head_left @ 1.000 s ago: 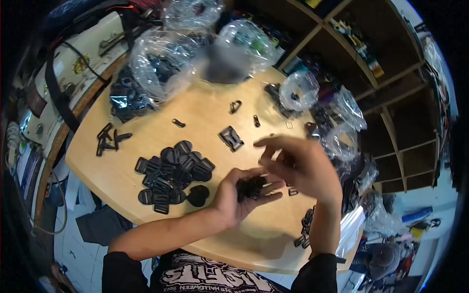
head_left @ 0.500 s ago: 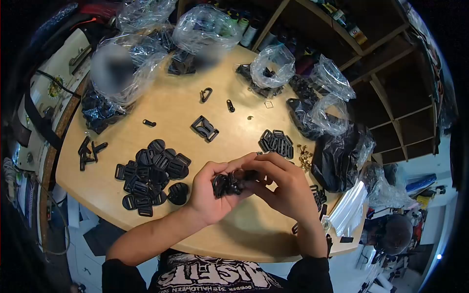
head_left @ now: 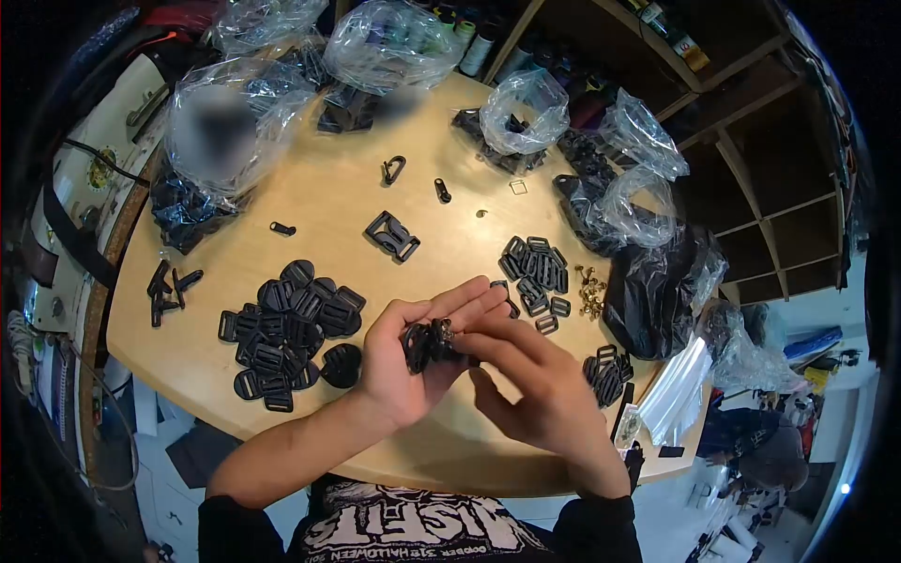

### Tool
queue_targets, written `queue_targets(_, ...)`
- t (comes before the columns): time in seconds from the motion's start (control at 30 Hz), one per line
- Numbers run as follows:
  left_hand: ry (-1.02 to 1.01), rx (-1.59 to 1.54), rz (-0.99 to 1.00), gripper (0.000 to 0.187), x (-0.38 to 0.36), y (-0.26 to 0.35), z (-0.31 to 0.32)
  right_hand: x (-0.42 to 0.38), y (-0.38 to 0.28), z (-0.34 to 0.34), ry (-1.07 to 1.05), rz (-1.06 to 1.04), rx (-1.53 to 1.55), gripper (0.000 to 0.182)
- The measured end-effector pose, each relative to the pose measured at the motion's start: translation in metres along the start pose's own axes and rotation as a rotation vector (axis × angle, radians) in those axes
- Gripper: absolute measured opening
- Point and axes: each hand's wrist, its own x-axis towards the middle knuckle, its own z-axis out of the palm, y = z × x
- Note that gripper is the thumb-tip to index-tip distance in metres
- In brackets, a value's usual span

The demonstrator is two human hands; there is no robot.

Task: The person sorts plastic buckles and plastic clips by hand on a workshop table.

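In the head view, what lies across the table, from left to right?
Small black plastic pieces, large pile of black plastic buckles, black rectangular plastic buckle, small black zipper pull, pile of black plastic sliders, gold-coloured metal pieces, shiny black plastic bag.

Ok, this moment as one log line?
left hand: cups black parts | right hand: fingers at them | on table: lone black buckle, gold-colored pieces

The broad pale tan worktop looks like smooth wood with a soft sheen. The black strap buckles piled on it look like plastic, mostly matt. The clear crinkled bags are glossy plastic film, and the bulky black bag is shiny and creased. The small gold-coloured pieces gleam like metal. The black printed shirt is matt cloth.
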Motion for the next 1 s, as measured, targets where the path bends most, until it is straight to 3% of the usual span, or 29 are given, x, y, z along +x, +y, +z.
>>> queue_targets(0.23,0.013,0.034,0.027,0.062,-0.002,-0.002,-0.003,-0.002,0.001,0.020,0.031,0.022,-0.130,0.042)
queue_targets(0.53,0.016,-0.013,-0.019,0.057,-0.002,-0.002,-0.003,-0.003,0.009,0.019,0.112,0.160,0.018,0.031)
queue_targets(0.6,0.045,0.008,-0.028,0.056,-0.002,-0.001,-0.005,-0.001,0.017,0.013,0.148,0.255,0.366,0.027)
queue_targets(0.63,0.074,0.030,-0.035,0.055,-0.001,-0.001,-0.006,0.000,0.016,0.006,0.103,0.447,0.573,0.021)
queue_targets(0.67,0.070,0.028,-0.036,0.055,-0.002,-0.001,-0.006,-0.001,0.019,0.001,0.105,0.448,0.569,0.021)
queue_targets(0.73,0.053,-0.046,-0.077,0.054,-0.002,-0.002,-0.006,-0.004,0.031,-0.006,0.081,0.570,1.032,0.018)
queue_targets(0.77,0.052,-0.047,-0.077,0.054,-0.001,-0.002,-0.006,-0.008,0.039,-0.009,0.081,0.563,1.255,0.020)
queue_targets(0.8,0.029,-0.067,-0.082,0.054,-0.002,-0.002,-0.007,-0.012,0.045,-0.009,0.082,0.563,1.256,0.020)
queue_targets(0.9,-0.017,-0.109,-0.094,0.055,-0.001,-0.002,-0.005,-0.024,0.068,-0.003,0.109,0.335,1.885,0.030)
queue_targets(1.0,0.070,-0.049,-0.097,0.055,-0.001,-0.002,0.000,-0.035,0.070,-0.004,0.217,0.469,1.866,0.032)
